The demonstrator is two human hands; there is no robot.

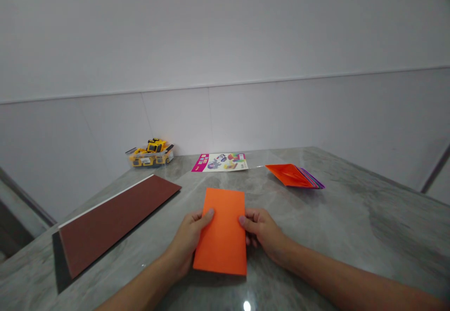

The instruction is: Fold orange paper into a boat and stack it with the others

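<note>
An orange rectangle of folded paper [222, 229] lies lengthwise on the grey marble table [351, 226], right in front of me. My left hand [188, 241] grips its left edge, thumb on top and fingers curled under. My right hand [262, 232] pinches the right edge the same way, thumb pressing on the paper. Both hands sit at about the middle of the sheet's length.
A long brown board [112, 219] lies at the left. A stack of coloured paper sheets [294, 176], orange on top, sits at the back right. A printed instruction sheet [220, 162] and a yellow toy truck in a clear box [151, 154] rest near the tiled wall.
</note>
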